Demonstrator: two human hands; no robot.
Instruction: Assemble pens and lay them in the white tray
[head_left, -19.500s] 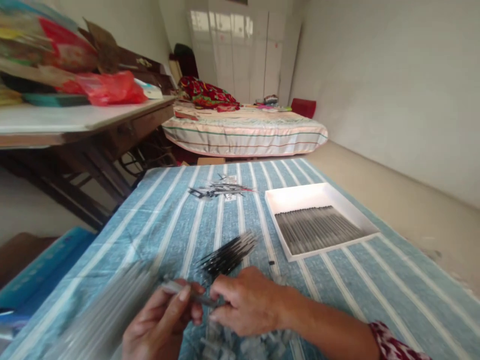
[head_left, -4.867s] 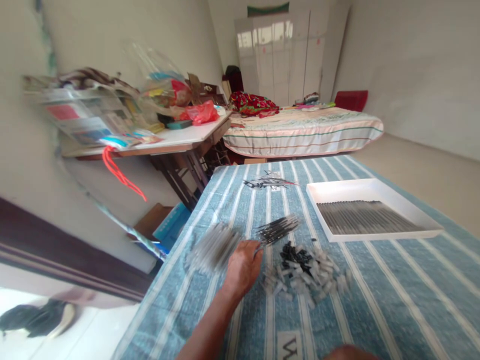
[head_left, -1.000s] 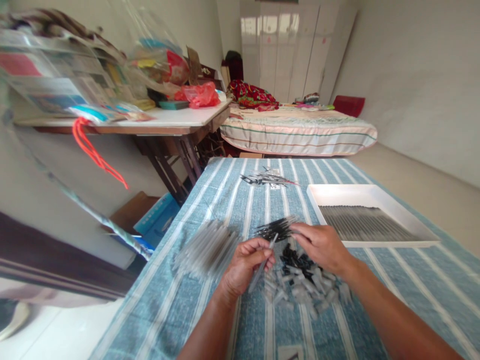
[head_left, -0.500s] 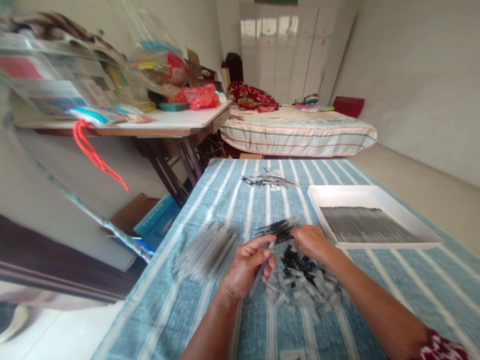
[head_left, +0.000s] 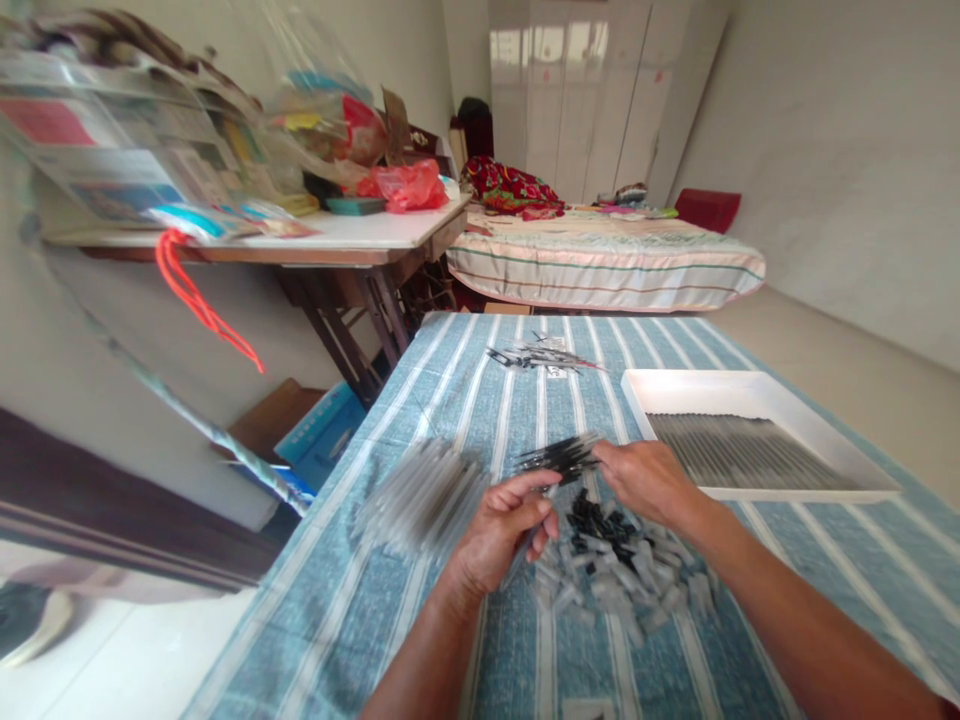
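Between the thumb and fingers of my left hand (head_left: 501, 530) is a slim translucent pen barrel (head_left: 517, 565), tilted and partly covered by the fingers. My right hand (head_left: 645, 480) has its fingertips closed at the right end of a small heap of thin, dark pen refills (head_left: 551, 458); what is between them is hidden. Just below the hands lie black small parts (head_left: 600, 525) and clear, cap-like pieces (head_left: 652, 575) in a loose pile. Left of my left hand, many translucent barrels (head_left: 427, 495) lie side by side, blurred.
A white tray (head_left: 757, 392) with a row of grey sticks stands on the right of the striped cloth (head_left: 360, 610). Farther back lie scattered thin dark pieces (head_left: 540, 357). A cluttered side table (head_left: 360, 240) is at left, a bed (head_left: 607, 260) behind.
The view has shifted slightly, so the table things sit a little farther right. My right hand has moved slightly right at the refill heap; my left still holds the barrel.
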